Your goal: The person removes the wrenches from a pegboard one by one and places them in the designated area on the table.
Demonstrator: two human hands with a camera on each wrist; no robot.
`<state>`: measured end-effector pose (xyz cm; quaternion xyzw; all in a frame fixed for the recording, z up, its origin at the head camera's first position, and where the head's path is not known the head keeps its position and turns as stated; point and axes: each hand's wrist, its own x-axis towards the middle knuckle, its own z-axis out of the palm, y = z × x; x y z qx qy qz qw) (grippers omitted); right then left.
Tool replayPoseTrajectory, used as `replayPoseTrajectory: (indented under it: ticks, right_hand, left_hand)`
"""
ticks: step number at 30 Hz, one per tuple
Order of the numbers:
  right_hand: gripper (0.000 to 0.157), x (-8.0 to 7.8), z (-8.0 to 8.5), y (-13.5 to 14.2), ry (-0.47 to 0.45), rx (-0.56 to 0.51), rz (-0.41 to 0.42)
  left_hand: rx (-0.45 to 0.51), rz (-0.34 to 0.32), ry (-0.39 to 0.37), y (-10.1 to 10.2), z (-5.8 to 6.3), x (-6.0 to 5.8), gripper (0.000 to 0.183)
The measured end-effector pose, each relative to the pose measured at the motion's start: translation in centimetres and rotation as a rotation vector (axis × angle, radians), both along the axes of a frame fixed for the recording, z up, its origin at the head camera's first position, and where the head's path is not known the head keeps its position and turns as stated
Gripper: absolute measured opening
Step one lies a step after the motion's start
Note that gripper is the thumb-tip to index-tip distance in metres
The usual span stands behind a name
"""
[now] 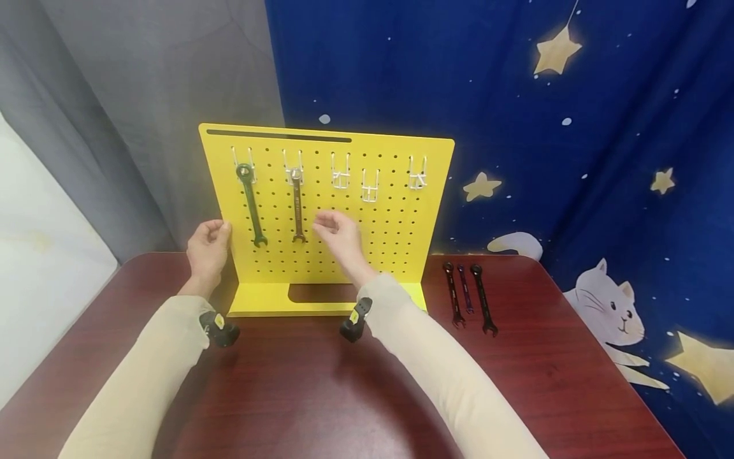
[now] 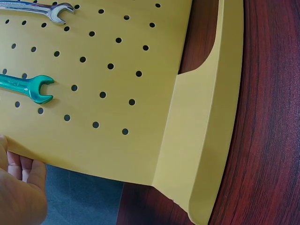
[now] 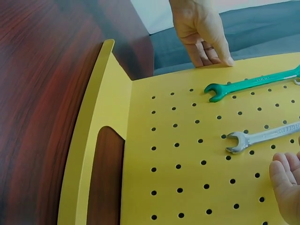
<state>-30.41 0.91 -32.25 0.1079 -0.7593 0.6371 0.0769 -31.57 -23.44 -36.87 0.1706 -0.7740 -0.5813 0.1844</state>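
Observation:
A yellow pegboard (image 1: 275, 261) stands upright on the table. My left hand (image 1: 208, 250) pinches its left edge, thumb at the front and the other fingers behind, as the right wrist view shows. Two combination wrenches hang from white hooks: a green wrench (image 3: 255, 83) at the left, and a silver wrench (image 3: 262, 137) to its right, which looks brownish in the head view. My right hand (image 1: 341, 239) hovers in front of the board just right of the silver wrench, fingers loosely bent and holding nothing. In the left wrist view the right hand is out of sight.
Further right on the board are bare white hooks (image 1: 369, 190). On the table (image 1: 275, 382), right of the board, lie a dark reddish wrench (image 1: 453, 293), a small purple wrench (image 1: 465, 290) and a black wrench (image 1: 483, 299). Behind hang a grey curtain (image 1: 155, 76) and a blue starry curtain (image 1: 436, 70).

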Motion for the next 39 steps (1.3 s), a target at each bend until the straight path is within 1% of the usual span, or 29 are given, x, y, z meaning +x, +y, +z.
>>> replayPoseTrajectory:
  ticks: [8,11,18,22,25,32,39]
  right_hand:
    - [0.030,-0.4,0.4,-1.0,0.002,0.018,-0.002]
    - [0.030,-0.5,0.4,-1.4,0.000,0.019,-0.001]
    - [0.031,-0.6,0.4,-2.1,0.009,0.017,-0.004]
    - [0.030,-0.8,0.2,-2.5,0.016,-0.010,0.002]
    - [0.030,-1.0,0.1,-2.8,0.005,-0.045,0.004]
    - [0.027,-1.3,0.0,-3.4,-0.015,-0.109,-0.014]
    - [0.025,-1.2,0.0,-3.7,-0.024,-0.121,-0.024]
  left_hand:
    - [0.044,0.011,0.051,0.1,-0.2,-0.1,0.017]
    - [0.046,0.014,0.047,0.1,-0.2,-0.2,0.016]
    - [0.041,0.014,0.037,0.2,0.1,0.0,0.021]
    - [0.051,0.009,0.037,0.1,0.1,0.0,0.017]
    - [0.054,0.006,0.040,0.1,0.0,-0.1,0.016]
    - [0.066,0.004,0.045,0.1,-0.2,-0.3,0.015]
    - [0.050,0.002,0.033,-0.1,-0.3,-0.2,0.018]
